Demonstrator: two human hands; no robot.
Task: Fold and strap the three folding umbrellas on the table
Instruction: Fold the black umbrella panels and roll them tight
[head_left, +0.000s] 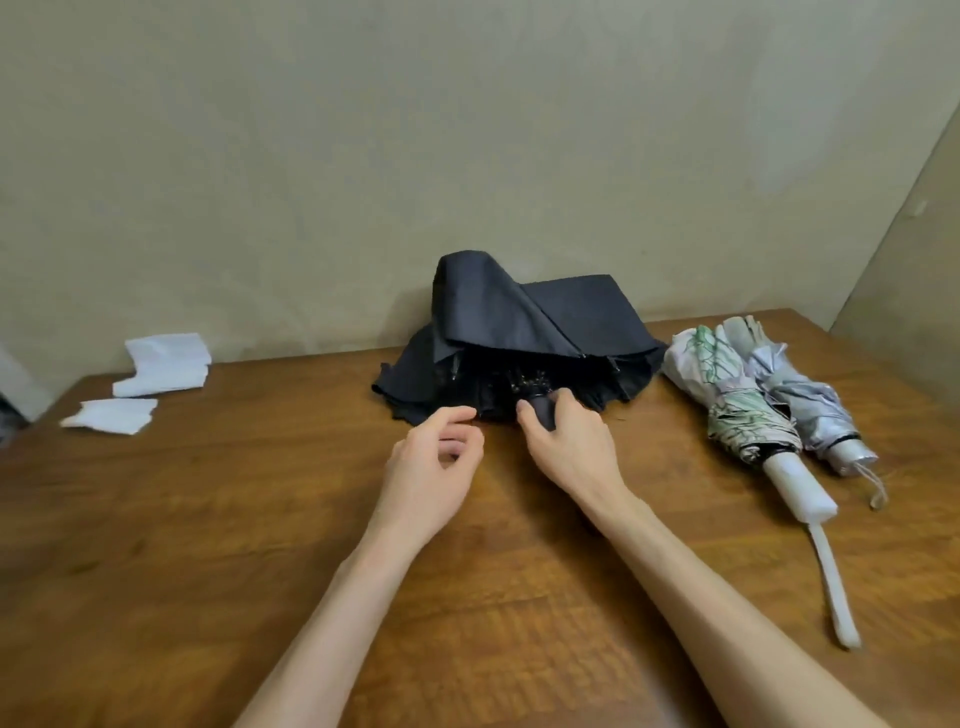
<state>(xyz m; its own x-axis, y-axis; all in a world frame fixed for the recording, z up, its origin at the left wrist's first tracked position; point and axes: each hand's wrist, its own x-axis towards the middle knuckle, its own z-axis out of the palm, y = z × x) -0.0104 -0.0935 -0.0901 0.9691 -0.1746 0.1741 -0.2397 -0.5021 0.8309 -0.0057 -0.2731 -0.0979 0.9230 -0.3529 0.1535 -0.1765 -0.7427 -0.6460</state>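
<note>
A black folding umbrella (519, 332) lies loose and unfolded at the back middle of the wooden table (208, 519), its canopy slumped against the wall. My right hand (566, 441) grips its dark handle (540, 410) at the canopy's front edge. My left hand (431, 467) hovers just left of the handle, fingers loosely curled, holding nothing. At the right lie a leaf-patterned umbrella (743, 410) with a white handle and long strap, and beside it a silver-grey umbrella (810, 405); both are rolled up.
White folded papers or cloths (161, 364) and a smaller white piece (111, 415) lie at the table's back left. A beige wall (467, 156) runs directly behind the table, with a corner at the right.
</note>
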